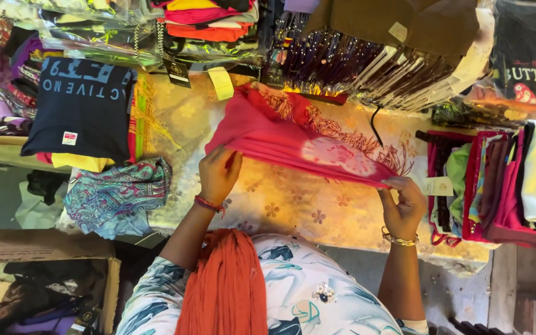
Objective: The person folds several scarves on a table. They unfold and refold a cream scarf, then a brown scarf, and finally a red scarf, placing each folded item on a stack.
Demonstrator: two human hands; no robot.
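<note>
Head view: both hands stretch red scarf (293,139) lengthwise, left to right.

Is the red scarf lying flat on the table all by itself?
No, the left hand and the right hand both grip the red scarf, stretching it above the table.

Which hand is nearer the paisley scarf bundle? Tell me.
Left. The left hand grips the red scarf just right of the paisley scarf bundle; the right hand is far across.

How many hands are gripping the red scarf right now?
2: the left hand pinches the red scarf at its left end, the right hand pinches its right end above the gold cloth-covered table.
</note>
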